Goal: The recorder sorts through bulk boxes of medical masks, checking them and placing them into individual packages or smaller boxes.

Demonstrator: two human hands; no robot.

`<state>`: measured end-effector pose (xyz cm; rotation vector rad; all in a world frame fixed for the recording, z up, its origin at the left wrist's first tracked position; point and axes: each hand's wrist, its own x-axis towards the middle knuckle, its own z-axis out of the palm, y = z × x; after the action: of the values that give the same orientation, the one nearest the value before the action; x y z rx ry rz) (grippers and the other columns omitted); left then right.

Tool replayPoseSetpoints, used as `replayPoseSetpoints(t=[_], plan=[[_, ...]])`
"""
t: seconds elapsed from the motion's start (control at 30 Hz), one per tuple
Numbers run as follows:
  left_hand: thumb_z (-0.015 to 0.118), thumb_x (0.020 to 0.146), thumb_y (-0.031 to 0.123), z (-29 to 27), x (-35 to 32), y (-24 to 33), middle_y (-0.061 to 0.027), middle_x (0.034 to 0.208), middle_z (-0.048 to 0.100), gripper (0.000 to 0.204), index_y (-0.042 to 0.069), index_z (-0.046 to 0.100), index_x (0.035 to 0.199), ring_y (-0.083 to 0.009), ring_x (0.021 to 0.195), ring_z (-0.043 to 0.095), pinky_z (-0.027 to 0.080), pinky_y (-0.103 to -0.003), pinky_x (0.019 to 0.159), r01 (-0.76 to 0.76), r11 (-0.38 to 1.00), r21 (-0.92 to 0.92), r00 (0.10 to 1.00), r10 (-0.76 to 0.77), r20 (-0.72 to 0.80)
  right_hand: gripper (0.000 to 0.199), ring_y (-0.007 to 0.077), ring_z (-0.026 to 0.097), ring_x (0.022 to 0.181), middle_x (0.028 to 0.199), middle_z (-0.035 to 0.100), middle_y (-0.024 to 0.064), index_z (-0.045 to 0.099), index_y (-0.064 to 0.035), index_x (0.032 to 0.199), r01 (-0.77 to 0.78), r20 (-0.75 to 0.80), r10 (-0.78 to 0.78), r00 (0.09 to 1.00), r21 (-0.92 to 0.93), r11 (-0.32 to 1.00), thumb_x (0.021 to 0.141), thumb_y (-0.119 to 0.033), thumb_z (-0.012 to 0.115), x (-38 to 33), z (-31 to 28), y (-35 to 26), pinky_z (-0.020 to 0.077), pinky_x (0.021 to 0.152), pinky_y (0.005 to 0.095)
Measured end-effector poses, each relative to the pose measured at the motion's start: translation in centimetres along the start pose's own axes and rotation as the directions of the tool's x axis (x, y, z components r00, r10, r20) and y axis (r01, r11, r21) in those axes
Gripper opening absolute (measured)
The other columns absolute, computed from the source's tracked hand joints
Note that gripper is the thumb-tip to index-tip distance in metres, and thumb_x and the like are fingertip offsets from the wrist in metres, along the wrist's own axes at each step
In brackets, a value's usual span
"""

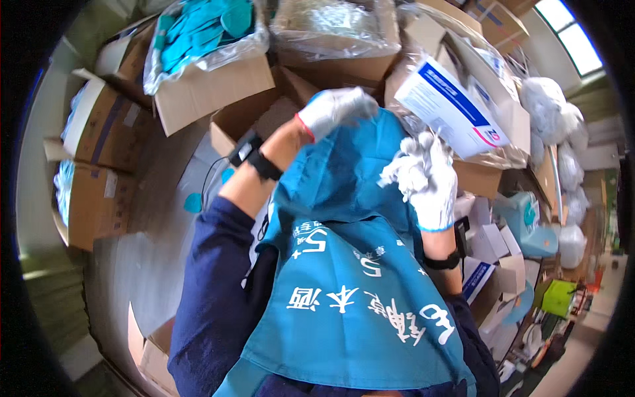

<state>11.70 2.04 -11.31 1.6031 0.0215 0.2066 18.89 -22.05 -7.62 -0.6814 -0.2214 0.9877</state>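
My left hand, in a white knit glove with a red cuff, is raised over the top of the teal apron I wear. Its fingers are smeared by motion. To the right, my right hand wears a white glove with a blue cuff. Its fingers look curled around a crumpled white bunch; whether that is cloth or loose glove tips I cannot make out. Just beyond the right hand lies a white and blue printed carton. White lettering covers the apron, which spreads over my lap.
Ahead stand an open carton of teal pads and a plastic-lined box of clear pieces. Stacked cartons line the left. White bags, small open boxes and a lime-green bin are at right.
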Motion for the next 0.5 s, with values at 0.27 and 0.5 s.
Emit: replayPoseSetpoints(t=[0.27, 0.5], plan=[[0.036, 0.094, 0.063, 7.1, -2.0, -0.9, -0.013, 0.118, 0.062, 0.072, 0.003, 0.048, 0.13, -0.0243, 0.097, 0.064, 0.052, -0.034, 0.086, 0.404, 0.702, -0.586, 0.909, -0.235, 0.345, 0.034, 0.0099, 0.046, 0.05, 0.107, 0.066, 0.016, 0.055, -0.0039, 0.12, 0.022, -0.103, 0.016, 0.995, 0.357, 0.934, 0.101, -0.03, 0.044, 1.3, -1.7, -1.7, 0.0459, 0.045, 0.0228], [0.065, 0.09, 0.038, 7.2, -3.5, 0.8, -0.0043, 0.094, 0.062, 0.049, 0.002, 0.057, 0.121, -0.0107, 0.079, 0.06, 0.05, -0.025, 0.071, 0.333, 0.929, -0.162, 0.912, -0.274, 0.305, 0.031, 0.0094, 0.049, 0.053, 0.127, 0.056, 0.0182, 0.055, -0.0037, 0.119, 0.021, 0.017, -0.028, 0.999, 0.305, 0.952, 0.101, -0.027, 0.045, 1.5, -3.9, -1.0, 0.0479, 0.048, 0.0228]])
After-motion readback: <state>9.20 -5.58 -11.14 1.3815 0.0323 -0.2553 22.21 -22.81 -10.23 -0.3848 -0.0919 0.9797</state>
